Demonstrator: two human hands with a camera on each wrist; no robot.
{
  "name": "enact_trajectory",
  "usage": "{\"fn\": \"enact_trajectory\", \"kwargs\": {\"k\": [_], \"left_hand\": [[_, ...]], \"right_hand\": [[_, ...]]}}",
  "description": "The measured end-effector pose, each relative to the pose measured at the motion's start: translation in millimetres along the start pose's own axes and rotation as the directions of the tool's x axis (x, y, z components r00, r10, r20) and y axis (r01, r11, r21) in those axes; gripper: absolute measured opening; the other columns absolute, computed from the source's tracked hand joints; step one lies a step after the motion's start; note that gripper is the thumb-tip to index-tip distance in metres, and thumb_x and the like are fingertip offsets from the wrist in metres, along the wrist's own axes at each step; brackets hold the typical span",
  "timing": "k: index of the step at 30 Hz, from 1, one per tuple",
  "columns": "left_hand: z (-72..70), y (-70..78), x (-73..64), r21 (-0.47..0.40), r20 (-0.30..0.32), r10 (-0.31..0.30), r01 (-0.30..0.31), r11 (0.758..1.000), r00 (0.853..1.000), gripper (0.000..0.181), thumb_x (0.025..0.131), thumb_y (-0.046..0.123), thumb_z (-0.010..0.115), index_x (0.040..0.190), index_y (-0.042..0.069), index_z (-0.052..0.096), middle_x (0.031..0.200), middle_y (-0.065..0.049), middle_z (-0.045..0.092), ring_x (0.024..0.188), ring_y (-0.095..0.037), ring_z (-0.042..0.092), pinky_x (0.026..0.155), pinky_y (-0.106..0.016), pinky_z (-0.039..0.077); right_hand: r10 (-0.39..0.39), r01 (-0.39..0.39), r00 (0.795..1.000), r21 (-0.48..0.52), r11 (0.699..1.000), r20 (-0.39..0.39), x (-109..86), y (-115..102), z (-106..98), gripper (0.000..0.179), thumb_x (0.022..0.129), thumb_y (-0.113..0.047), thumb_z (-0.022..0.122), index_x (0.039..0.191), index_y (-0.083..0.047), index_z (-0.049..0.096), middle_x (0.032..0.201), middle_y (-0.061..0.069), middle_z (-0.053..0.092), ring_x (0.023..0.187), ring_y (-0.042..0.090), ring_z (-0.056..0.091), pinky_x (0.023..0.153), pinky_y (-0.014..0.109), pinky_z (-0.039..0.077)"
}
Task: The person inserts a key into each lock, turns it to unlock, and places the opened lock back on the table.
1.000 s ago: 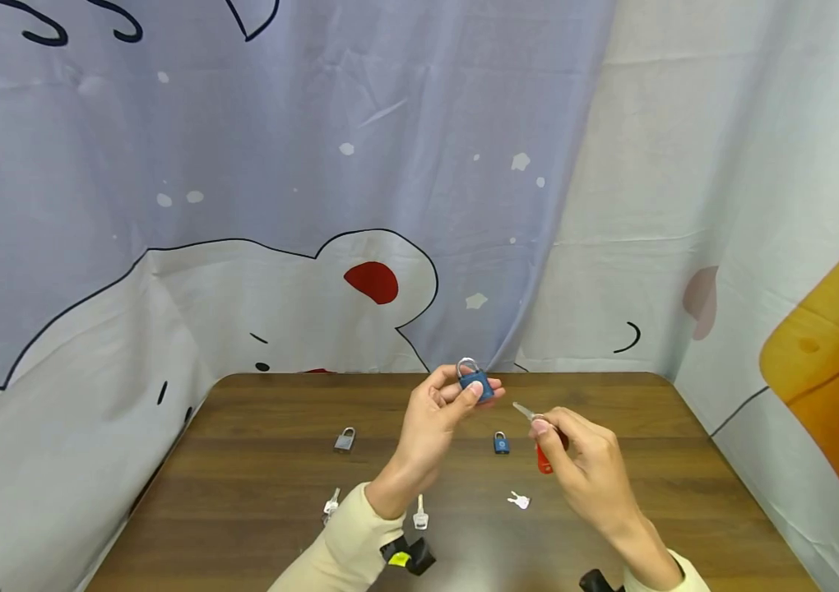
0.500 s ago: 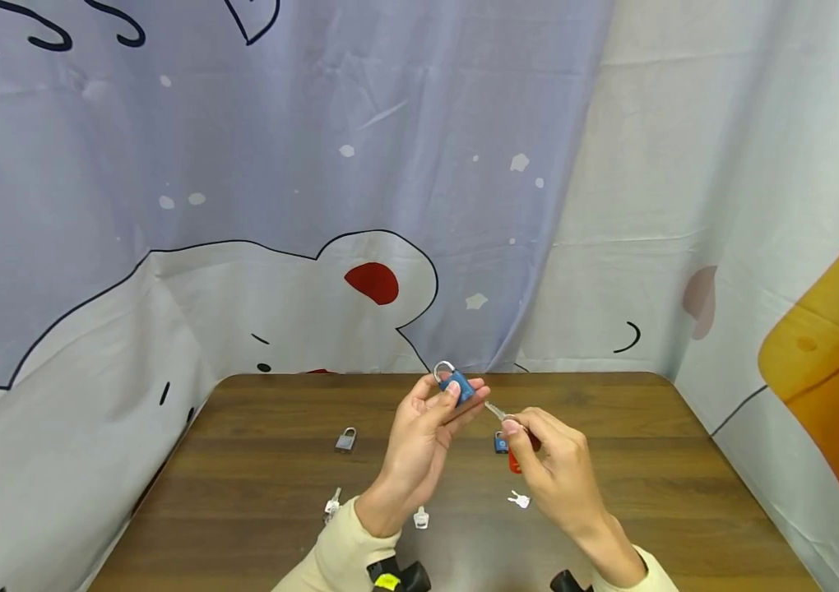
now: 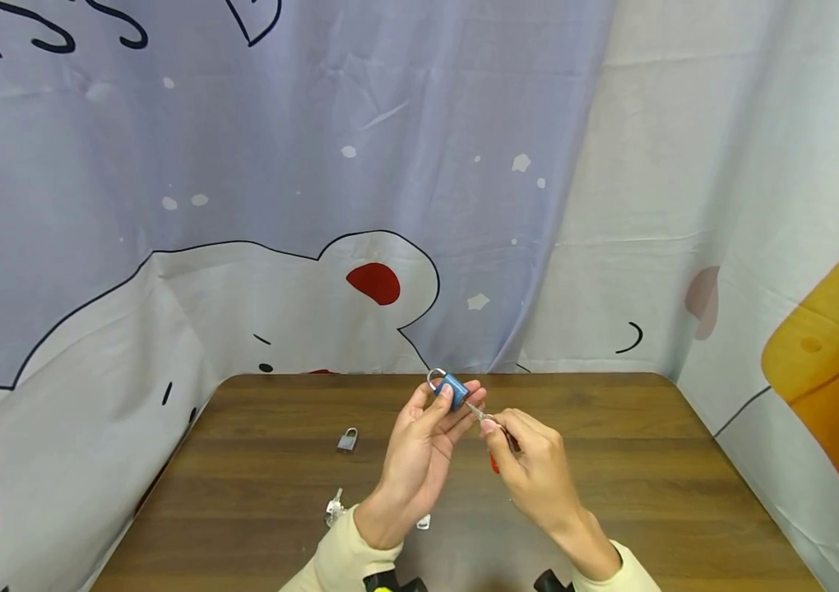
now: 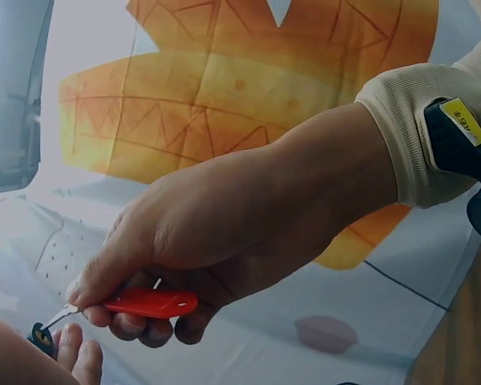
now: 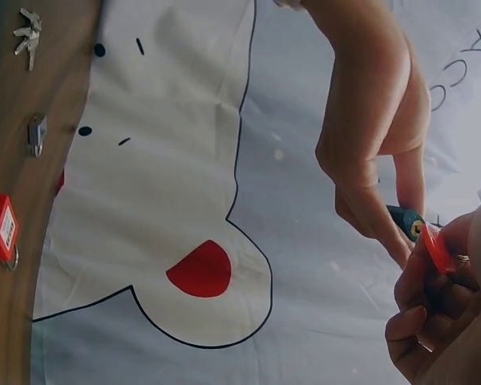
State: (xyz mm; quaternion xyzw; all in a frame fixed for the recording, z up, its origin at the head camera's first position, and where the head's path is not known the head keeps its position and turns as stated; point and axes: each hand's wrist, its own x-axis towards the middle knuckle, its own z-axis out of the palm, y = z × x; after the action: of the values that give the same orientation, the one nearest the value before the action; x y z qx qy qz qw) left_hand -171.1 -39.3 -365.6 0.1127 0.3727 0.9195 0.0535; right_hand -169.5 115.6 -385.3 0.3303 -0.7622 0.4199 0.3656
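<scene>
My left hand (image 3: 412, 460) holds a blue padlock (image 3: 456, 393) above the table, thumb on its front and fingers behind. The padlock's shackle points up and left, its underside toward my right hand (image 3: 538, 473). Between right thumb and fingers I pinch a silver key (image 3: 475, 412). A red plastic tag (image 4: 151, 303) hangs at the key's head under the right palm. In the left wrist view the key's tip is right at the keyhole in the padlock (image 4: 41, 338). The right wrist view shows the brass keyhole face of the padlock (image 5: 417, 228) beside the red tag (image 5: 438, 250).
A grey padlock (image 3: 347, 440) lies on the wooden table (image 3: 257, 493). Nearer are a bunch of keys (image 3: 334, 506) and another key (image 3: 424, 522), partly covered by my left wrist. The right wrist view shows a red padlock (image 5: 2, 227). A printed curtain (image 3: 301, 312) hangs behind.
Both hands have shifted left, and the right hand has brought the key up to the padlock's underside. The padlock has tilted left. My right hand now covers the small blue padlock and the key on the table.
</scene>
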Motion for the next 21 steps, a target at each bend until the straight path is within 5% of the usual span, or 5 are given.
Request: {"fn": "enact_trajectory", "kwargs": {"k": [21], "left_hand": [[-0.1,-3.2,-2.0,0.048,0.021,0.024,-0.025,0.999,0.999,0.019,0.101,0.017,0.054,0.114,0.011,0.043,0.112,-0.006,0.073,0.111,-0.019,0.068,0.106,-0.034,0.049]], "right_hand": [[0.026,-0.026,1.000,-0.025,0.999,0.002,-0.1,-1.7,2.4,0.019,0.089,0.003,0.063,0.078,-0.013,0.063,0.066,-0.007,0.053,0.060,-0.002,0.045,0.053,0.010,0.037]]}}
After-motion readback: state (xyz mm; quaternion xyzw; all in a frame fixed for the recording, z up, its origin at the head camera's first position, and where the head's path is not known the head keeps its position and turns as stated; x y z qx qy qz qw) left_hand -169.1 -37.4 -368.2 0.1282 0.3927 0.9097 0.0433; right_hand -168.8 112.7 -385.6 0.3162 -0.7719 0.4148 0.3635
